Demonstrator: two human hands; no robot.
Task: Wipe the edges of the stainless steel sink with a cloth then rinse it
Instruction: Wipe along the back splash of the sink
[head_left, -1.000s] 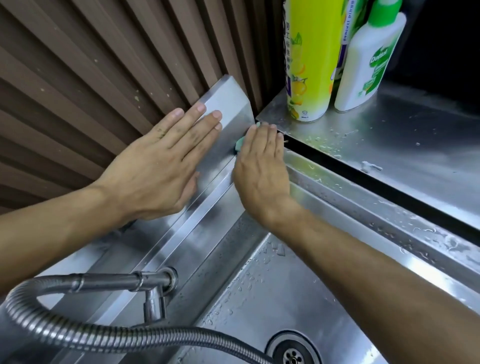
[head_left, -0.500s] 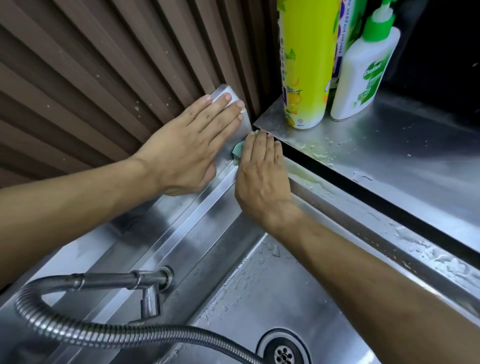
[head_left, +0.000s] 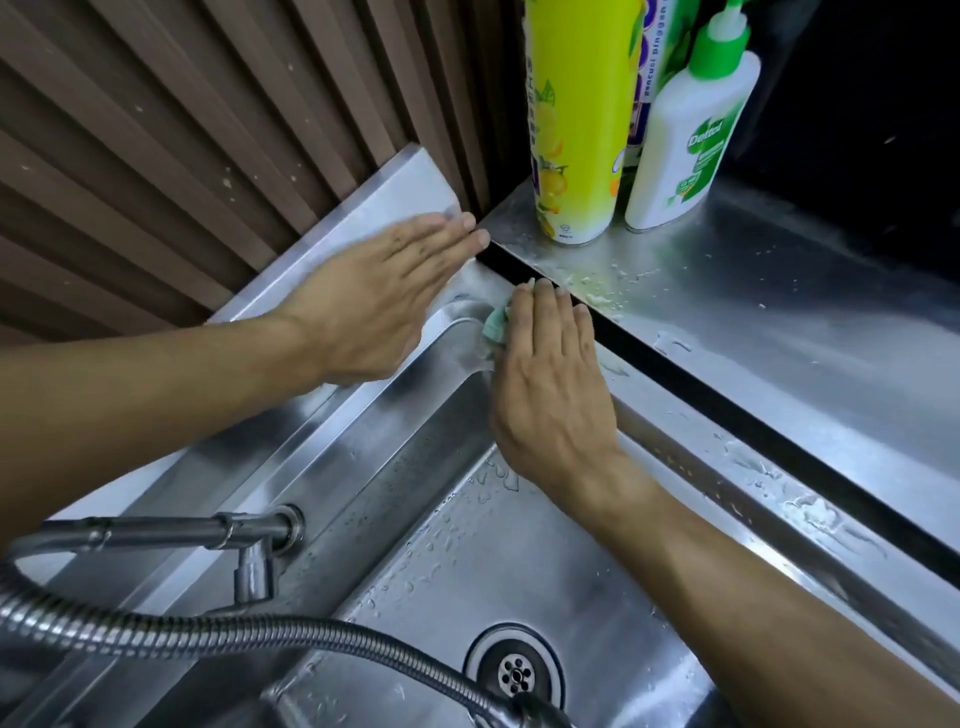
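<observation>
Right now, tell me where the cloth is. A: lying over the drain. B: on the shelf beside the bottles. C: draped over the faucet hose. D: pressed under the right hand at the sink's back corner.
D: a bit of green cloth peeks out from under the flat right hand at the sink rim's back corner.

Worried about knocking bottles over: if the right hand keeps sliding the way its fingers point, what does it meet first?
Probably the dark gap just past the right hand, then the soapy steel ledge; the yellow bottle stands farther on.

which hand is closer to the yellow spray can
Left. The left hand lies flat on the back ledge, fingertips pointing toward the yellow spray can; the right hand presses the cloth lower down.
</observation>
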